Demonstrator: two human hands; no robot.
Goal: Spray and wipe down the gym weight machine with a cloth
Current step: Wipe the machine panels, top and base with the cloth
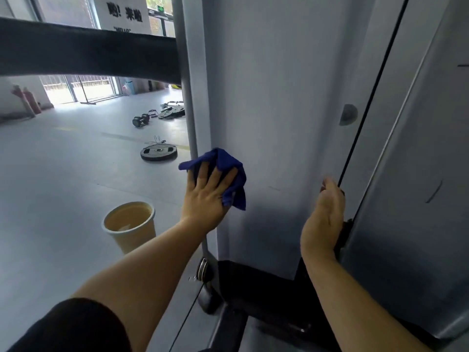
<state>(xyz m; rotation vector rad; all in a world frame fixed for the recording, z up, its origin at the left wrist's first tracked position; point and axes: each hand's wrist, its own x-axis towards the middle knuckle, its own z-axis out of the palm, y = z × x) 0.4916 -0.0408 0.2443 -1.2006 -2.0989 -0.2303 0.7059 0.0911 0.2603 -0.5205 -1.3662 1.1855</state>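
The weight machine's tall grey panel [274, 102] fills the middle of the view. My left hand [206, 196] presses a blue cloth [228, 171] flat against the panel's left part, fingers straight and spread over the cloth. My right hand [324, 217] is at the panel's right edge beside a thin black cable [368, 102], with its fingers curled round the edge and out of sight. Something dark shows under its palm; I cannot tell what it is. No spray bottle is in view.
A tan bucket [129, 224] with liquid stands on the floor to the left of the machine. A thick black padded bar [83, 49] crosses the upper left. A weight plate [158, 152], dumbbells [140, 120] and more plates lie further off on the grey floor. The machine's black base [253, 285] is below.
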